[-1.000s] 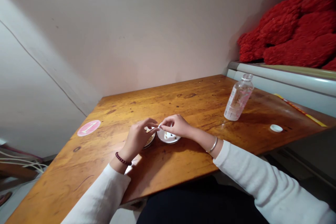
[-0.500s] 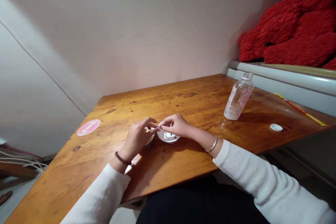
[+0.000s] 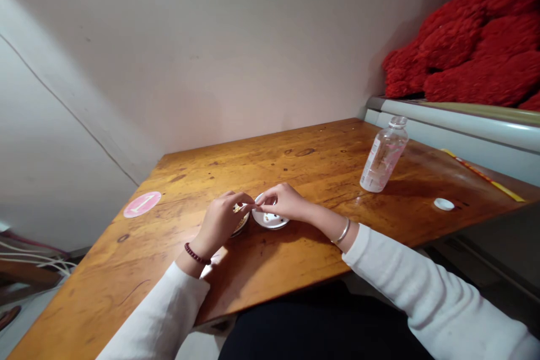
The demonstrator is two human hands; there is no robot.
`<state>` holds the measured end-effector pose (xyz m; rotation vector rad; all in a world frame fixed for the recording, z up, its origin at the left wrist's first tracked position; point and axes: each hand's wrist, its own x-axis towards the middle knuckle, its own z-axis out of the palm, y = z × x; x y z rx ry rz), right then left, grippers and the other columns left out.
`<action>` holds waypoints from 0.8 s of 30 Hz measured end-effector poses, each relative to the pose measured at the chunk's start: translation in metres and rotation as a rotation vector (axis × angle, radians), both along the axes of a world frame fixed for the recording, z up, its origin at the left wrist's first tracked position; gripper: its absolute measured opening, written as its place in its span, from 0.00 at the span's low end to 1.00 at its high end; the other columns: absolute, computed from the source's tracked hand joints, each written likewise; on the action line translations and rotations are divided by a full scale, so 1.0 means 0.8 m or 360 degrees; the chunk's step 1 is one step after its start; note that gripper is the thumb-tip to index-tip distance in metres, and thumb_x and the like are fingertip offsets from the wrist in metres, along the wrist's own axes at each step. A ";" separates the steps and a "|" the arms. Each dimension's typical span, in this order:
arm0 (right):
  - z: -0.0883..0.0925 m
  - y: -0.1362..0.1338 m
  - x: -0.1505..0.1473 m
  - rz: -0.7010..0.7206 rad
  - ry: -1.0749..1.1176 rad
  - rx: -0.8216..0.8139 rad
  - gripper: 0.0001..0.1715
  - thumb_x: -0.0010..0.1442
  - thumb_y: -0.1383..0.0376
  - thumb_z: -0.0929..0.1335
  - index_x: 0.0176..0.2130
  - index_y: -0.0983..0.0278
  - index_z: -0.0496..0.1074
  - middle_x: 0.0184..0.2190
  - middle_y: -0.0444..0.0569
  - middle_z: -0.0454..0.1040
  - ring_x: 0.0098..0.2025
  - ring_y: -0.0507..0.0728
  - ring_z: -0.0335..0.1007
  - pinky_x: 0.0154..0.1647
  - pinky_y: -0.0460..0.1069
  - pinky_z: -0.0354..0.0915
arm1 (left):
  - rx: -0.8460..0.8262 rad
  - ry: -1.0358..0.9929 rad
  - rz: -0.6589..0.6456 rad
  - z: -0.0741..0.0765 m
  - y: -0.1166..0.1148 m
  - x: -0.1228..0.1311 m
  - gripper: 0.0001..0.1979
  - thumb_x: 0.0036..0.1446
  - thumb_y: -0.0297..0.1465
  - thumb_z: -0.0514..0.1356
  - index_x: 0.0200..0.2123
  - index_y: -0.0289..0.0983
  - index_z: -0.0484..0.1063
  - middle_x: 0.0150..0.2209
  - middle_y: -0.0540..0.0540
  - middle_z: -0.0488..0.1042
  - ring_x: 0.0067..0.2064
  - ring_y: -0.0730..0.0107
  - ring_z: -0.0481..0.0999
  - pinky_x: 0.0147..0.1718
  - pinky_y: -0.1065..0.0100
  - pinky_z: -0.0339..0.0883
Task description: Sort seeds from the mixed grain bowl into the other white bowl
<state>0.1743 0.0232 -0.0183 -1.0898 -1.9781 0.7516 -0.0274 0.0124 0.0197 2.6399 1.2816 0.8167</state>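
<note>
Two small round white dishes sit side by side on the wooden table (image 3: 295,163). The right dish (image 3: 270,220) holds a few small brown bits; the left dish (image 3: 240,224) is mostly hidden under my left hand and shows brownish pieces. My left hand (image 3: 221,222) and my right hand (image 3: 283,201) meet above the gap between the dishes, fingertips pinched together on something tiny that I cannot make out. A dark bead bracelet is on my left wrist, a silver bangle on my right.
An uncapped clear plastic bottle (image 3: 383,155) stands at the right, its white cap (image 3: 443,204) lying nearer the table's right edge. A pink round sticker (image 3: 142,204) marked 1 lies at the left. A wall runs behind; a grey ledge with red fluffy fabric (image 3: 472,50) is at right.
My fingertips have shifted slightly while pinching between the two dishes; hands stay in the same place. Nothing else has moved.
</note>
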 end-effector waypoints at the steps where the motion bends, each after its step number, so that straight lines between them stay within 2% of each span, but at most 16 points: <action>1: -0.001 0.001 0.000 0.0005 -0.0001 -0.0019 0.14 0.52 0.57 0.72 0.37 0.62 0.80 0.26 0.47 0.79 0.28 0.52 0.72 0.29 0.44 0.61 | -0.0014 -0.0015 -0.0017 0.000 0.000 0.000 0.08 0.59 0.36 0.59 0.35 0.40 0.76 0.33 0.48 0.76 0.34 0.70 0.73 0.35 0.71 0.64; 7: -0.002 0.004 -0.001 0.0011 0.0017 -0.0096 0.18 0.48 0.56 0.74 0.37 0.63 0.80 0.25 0.46 0.78 0.26 0.51 0.70 0.27 0.43 0.60 | -0.0077 -0.0086 -0.0104 -0.001 -0.001 0.001 0.09 0.59 0.37 0.58 0.39 0.40 0.74 0.38 0.47 0.78 0.38 0.69 0.76 0.37 0.71 0.67; 11: -0.001 0.003 -0.001 0.0013 0.0071 -0.0128 0.18 0.47 0.55 0.74 0.35 0.65 0.80 0.24 0.46 0.78 0.26 0.52 0.72 0.28 0.44 0.62 | -0.0078 -0.0087 -0.0125 0.001 -0.005 0.002 0.13 0.63 0.38 0.53 0.46 0.42 0.71 0.43 0.47 0.78 0.43 0.68 0.76 0.40 0.71 0.67; 14: 0.000 0.003 -0.001 -0.0012 0.0108 -0.0131 0.19 0.47 0.55 0.74 0.37 0.64 0.80 0.25 0.47 0.78 0.26 0.52 0.72 0.29 0.44 0.63 | -0.0001 -0.0001 0.0081 0.005 -0.007 0.002 0.15 0.65 0.40 0.49 0.49 0.42 0.70 0.42 0.46 0.78 0.41 0.67 0.76 0.37 0.70 0.66; 19: 0.001 0.001 -0.001 -0.0030 0.0166 -0.0078 0.16 0.51 0.56 0.73 0.36 0.63 0.80 0.27 0.47 0.79 0.28 0.52 0.73 0.31 0.44 0.64 | 0.0052 0.0335 0.0632 0.005 -0.004 -0.002 0.15 0.63 0.41 0.49 0.39 0.42 0.73 0.36 0.47 0.79 0.36 0.64 0.76 0.28 0.70 0.60; 21: 0.001 0.001 -0.002 -0.0062 0.0159 -0.0057 0.14 0.52 0.57 0.72 0.35 0.63 0.79 0.28 0.47 0.79 0.29 0.52 0.73 0.31 0.44 0.64 | -0.0004 0.0489 0.0721 0.003 -0.001 -0.005 0.15 0.61 0.41 0.50 0.35 0.41 0.74 0.34 0.46 0.79 0.33 0.63 0.76 0.26 0.70 0.57; 24: 0.003 0.000 -0.002 -0.0094 0.0157 -0.0033 0.12 0.54 0.59 0.70 0.34 0.64 0.79 0.29 0.47 0.79 0.31 0.52 0.74 0.32 0.44 0.65 | -0.0092 0.0630 0.0711 -0.001 0.002 -0.008 0.15 0.59 0.41 0.51 0.33 0.41 0.75 0.32 0.44 0.78 0.32 0.61 0.75 0.25 0.69 0.56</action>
